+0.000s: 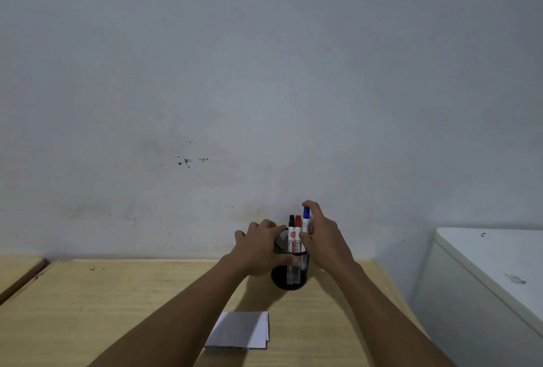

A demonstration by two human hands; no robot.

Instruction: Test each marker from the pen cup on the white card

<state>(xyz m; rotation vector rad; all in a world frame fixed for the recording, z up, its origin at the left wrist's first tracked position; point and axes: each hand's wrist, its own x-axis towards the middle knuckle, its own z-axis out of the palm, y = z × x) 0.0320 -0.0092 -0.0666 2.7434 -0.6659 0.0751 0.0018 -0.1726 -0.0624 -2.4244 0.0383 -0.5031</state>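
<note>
A black mesh pen cup (pixel 289 274) stands on the wooden table near the wall. A black-capped marker (pixel 291 230) and a red-capped marker (pixel 298 230) stand inside it. My left hand (pixel 258 249) wraps the cup's left side. My right hand (pixel 326 237) pinches a blue-capped marker (pixel 306 219), which sits higher than the other two, its lower end still at the cup's rim. A white card (pixel 241 330), looking like a few stacked sheets, lies flat on the table nearer to me, partly under my left forearm.
The wooden table (pixel 88 308) ends at a grey-white wall (pixel 264 87) behind the cup. A second wooden surface (pixel 17 272) adjoins at the far left. A white cabinet or appliance (pixel 493 278) stands beyond the table's right edge.
</note>
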